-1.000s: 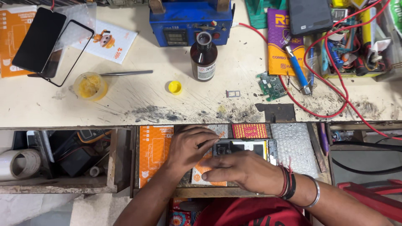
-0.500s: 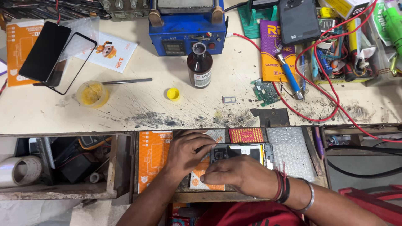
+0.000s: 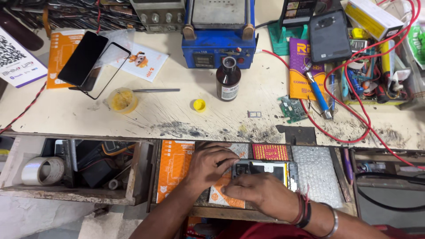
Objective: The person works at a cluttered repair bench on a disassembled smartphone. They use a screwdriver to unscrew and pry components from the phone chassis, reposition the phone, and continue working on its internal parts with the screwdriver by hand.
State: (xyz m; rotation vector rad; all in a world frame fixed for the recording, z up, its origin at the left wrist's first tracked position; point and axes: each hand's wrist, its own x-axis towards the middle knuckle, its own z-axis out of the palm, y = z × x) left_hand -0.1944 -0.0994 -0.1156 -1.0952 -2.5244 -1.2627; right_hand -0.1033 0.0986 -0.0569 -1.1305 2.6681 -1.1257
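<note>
My left hand (image 3: 208,166) and right hand (image 3: 256,194) both rest on the opened phone frame (image 3: 265,170), which lies in the near drawer below the counter (image 3: 177,115). My fingers (image 3: 230,161) curl lightly, pressing its left end. It looks still stripped; the black screen (image 3: 82,57) and glass panel (image 3: 110,66) wait far left, unfitted.
</note>
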